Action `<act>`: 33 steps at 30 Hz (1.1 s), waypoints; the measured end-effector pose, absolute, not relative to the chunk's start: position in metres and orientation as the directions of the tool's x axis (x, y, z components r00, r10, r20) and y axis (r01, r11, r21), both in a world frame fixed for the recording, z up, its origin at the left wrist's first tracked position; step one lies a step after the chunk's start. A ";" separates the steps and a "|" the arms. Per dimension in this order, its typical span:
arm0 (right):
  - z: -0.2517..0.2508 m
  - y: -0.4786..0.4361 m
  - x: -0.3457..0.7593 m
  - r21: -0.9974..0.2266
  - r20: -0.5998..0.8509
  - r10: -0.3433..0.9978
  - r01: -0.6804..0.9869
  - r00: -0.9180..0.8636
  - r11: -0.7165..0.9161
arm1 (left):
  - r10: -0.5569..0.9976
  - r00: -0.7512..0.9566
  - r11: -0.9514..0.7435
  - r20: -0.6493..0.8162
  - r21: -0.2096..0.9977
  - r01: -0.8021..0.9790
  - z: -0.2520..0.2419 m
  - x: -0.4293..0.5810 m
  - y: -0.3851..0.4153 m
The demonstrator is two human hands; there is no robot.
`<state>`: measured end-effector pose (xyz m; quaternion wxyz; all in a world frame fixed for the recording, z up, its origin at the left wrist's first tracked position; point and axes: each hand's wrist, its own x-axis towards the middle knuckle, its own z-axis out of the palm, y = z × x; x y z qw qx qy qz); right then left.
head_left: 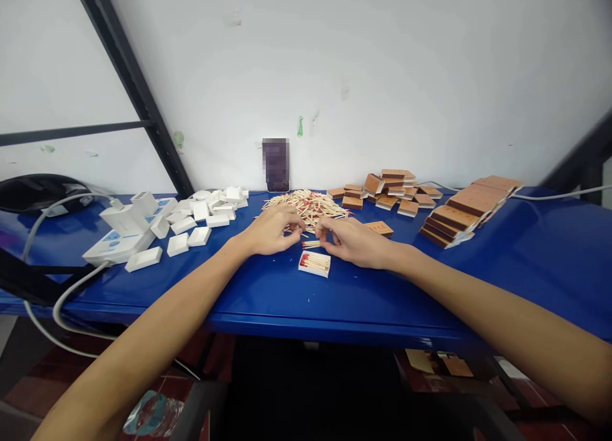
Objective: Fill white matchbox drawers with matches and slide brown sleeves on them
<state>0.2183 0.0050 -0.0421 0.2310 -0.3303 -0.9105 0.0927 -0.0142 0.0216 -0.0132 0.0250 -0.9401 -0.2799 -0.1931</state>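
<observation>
A heap of loose red-tipped matches (pixel 313 204) lies behind my hands on the blue table. My left hand (pixel 275 229) is at the heap's front left edge, fingers curled towards the thumb; whatever is in the pinch is too small to make out. Opposite it, my right hand (pixel 352 240) is closed, with a few matches (pixel 310 244) at its thumb and fingertips, their red heads pointing left. Just in front of the hands sits a white matchbox tray (pixel 314 272), partly filled with matches laid side by side.
White matchbox trays (pixel 217 220) are piled at left, beside a power strip (pixel 117 245) with cables. Brown matchbox sleeves (pixel 352 202) are heaped at back right; more stand in a leaning stack (pixel 471 205). One sleeve (pixel 380 229) lies behind my right hand. A phone (pixel 276 166) leans on the wall.
</observation>
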 end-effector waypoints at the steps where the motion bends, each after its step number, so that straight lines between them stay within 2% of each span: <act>1: -0.041 0.005 0.218 -0.315 0.359 0.642 0.559 -0.678 0.767 | 0.517 0.773 -0.844 0.369 0.069 0.532 -0.013 -0.014 0.021; 8: -0.036 0.001 0.218 -0.241 0.400 0.575 0.523 -0.714 0.817 | 0.526 0.794 -0.848 0.305 0.115 0.518 -0.009 -0.013 0.017; 17: -0.038 0.006 0.217 -0.261 0.382 0.604 0.546 -0.699 0.796 | 0.527 0.808 -0.848 0.265 0.107 0.519 -0.014 -0.012 0.018; 24: -0.033 0.002 0.211 -0.410 0.348 0.711 0.583 -0.611 0.701 | 0.559 0.791 -0.829 0.249 0.168 0.533 -0.014 -0.008 0.017; 28: -0.034 0.001 0.210 -0.396 0.346 0.719 0.600 -0.603 0.695 | 0.580 0.790 -0.813 0.200 0.211 0.543 -0.015 -0.008 0.018; 33: -0.037 0.003 0.212 -0.404 0.356 0.695 0.568 -0.624 0.717 | 0.594 0.786 -0.802 0.174 0.204 0.561 -0.018 -0.009 0.018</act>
